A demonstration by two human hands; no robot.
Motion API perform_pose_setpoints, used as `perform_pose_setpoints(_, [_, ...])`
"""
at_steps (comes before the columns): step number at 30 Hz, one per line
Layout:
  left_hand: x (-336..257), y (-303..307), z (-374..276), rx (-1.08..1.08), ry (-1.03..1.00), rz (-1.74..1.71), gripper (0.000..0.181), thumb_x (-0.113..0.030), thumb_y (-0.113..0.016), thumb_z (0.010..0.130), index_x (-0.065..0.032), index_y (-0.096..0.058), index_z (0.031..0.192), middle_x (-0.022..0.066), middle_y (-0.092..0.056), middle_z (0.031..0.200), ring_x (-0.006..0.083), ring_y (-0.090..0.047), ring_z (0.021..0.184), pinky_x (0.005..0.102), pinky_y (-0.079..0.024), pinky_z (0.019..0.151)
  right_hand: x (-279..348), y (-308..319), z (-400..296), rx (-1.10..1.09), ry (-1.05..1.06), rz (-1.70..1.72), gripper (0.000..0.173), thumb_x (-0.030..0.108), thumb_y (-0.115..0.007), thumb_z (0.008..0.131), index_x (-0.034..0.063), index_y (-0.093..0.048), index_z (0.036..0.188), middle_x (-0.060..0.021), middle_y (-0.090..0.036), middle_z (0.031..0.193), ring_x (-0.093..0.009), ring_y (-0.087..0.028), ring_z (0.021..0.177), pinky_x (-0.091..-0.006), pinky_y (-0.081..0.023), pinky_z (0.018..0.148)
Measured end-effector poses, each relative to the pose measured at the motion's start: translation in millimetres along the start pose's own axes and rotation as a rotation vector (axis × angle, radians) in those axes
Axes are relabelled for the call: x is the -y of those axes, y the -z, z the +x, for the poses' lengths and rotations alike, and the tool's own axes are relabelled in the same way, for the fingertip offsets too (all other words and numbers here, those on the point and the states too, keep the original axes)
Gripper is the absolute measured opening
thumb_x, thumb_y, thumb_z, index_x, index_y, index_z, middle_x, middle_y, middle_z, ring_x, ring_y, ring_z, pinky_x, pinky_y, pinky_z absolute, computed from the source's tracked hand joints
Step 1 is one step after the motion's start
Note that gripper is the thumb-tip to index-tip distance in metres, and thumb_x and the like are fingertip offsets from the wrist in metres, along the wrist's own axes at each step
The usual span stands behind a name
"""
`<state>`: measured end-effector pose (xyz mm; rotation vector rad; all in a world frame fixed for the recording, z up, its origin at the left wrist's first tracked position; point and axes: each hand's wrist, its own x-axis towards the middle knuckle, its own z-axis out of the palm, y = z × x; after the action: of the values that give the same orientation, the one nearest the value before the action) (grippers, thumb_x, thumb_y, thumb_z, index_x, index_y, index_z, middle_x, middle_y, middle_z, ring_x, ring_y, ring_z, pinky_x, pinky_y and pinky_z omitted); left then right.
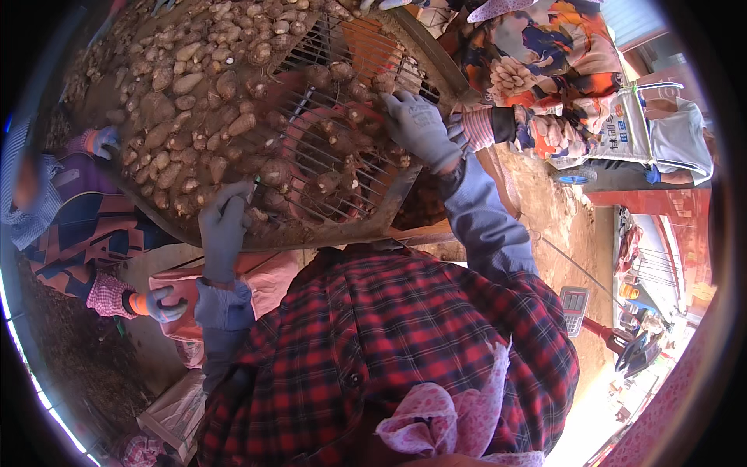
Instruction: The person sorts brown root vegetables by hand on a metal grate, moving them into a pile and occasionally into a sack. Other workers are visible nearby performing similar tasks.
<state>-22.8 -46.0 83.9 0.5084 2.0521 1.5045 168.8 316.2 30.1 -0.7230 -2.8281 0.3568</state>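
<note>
My left hand (pixel 224 225), in a grey work glove, is curled at the near edge of a sorting table heaped with soil-covered corms that look like taro (pixel 187 83). A small green object (pixel 257 180) sticks out at its fingertips; its kind is unclear. My right hand (pixel 420 128), gloved alike, is palm down with fingers spread over the right side of a metal bar grate (pixel 327 125). Its fingertips are beside a corm (pixel 383 82) and I see nothing held in it. More corms with roots lie on the bars. Below the grate shows a reddish round rim (pixel 297 137).
A co-worker's striped sleeve (pixel 478 127) reaches in close to my right hand. Another co-worker's gloved hands (pixel 104 142) are at the left. A metal rail (pixel 429 46) edges the table. Pink sacks (pixel 271 280) stand below it, and a scale display (pixel 574 311) is at right.
</note>
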Motion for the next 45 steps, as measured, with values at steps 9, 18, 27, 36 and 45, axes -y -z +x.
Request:
perform_pose_setpoints(9, [-25,-32,-6,0.229,0.223,-0.457,0.034,-0.014,-0.058,0.108,-0.0003,-0.063,0.139,0.0148,-0.074,0.122,0.011,-0.061,0.067,0.0272,-0.047,0.054,-2,-7,3,0.009,-0.039,0.323,0.049,0.028,-0.063,0.1,0.0111,-0.057,0.146,-0.0254,-0.076,0.108,-0.043,-0.074,0.105,-0.0514,-0.056,0.09])
perform_pose_setpoints(18, [37,18,-33,0.324,-0.079,-0.316,0.029,-0.012,-0.053,0.11,0.0008,-0.061,0.135,0.0092,-0.062,0.114,0.0096,-0.056,0.064,0.0256,-0.046,0.053,141,20,-44,0.189,0.496,0.705,0.042,0.034,-0.062,0.105,0.0024,-0.065,0.131,-0.0232,-0.073,0.104,-0.043,-0.071,0.101,-0.0506,-0.057,0.087])
perform_pose_setpoints(27, [127,156,-125,-0.635,0.217,-0.171,0.029,-0.016,-0.06,0.105,-0.0025,-0.067,0.13,0.0026,-0.063,0.092,0.0078,-0.051,0.061,0.0254,-0.042,0.051,57,28,-14,-0.039,-0.068,1.013,0.031,0.016,-0.068,0.105,-0.0018,-0.071,0.13,-0.0023,-0.074,0.094,-0.005,-0.063,0.085,-0.0243,-0.053,0.075])
perform_pose_setpoints(36, [92,110,-76,-0.635,-0.253,0.599,0.027,-0.017,-0.07,0.095,-0.0013,-0.078,0.115,0.0184,-0.075,0.123,0.0361,-0.069,0.116,0.0442,-0.053,0.101,203,-39,72,0.232,0.558,0.115,0.082,0.062,-0.07,0.093,0.0139,-0.052,0.157,-0.0162,-0.052,0.157,-0.04,-0.046,0.146,-0.0601,-0.033,0.121])
perform_pose_setpoints(45, [37,17,0,-0.132,-0.301,0.847,0.049,-0.028,-0.071,0.092,-0.0056,-0.066,0.136,0.0206,-0.07,0.127,0.0425,-0.066,0.115,0.0514,-0.05,0.105,102,-23,7,0.433,0.328,0.024,0.079,0.053,-0.08,0.079,0.0136,-0.059,0.145,-0.0165,-0.06,0.138,-0.039,-0.053,0.135,-0.0509,-0.041,0.115])
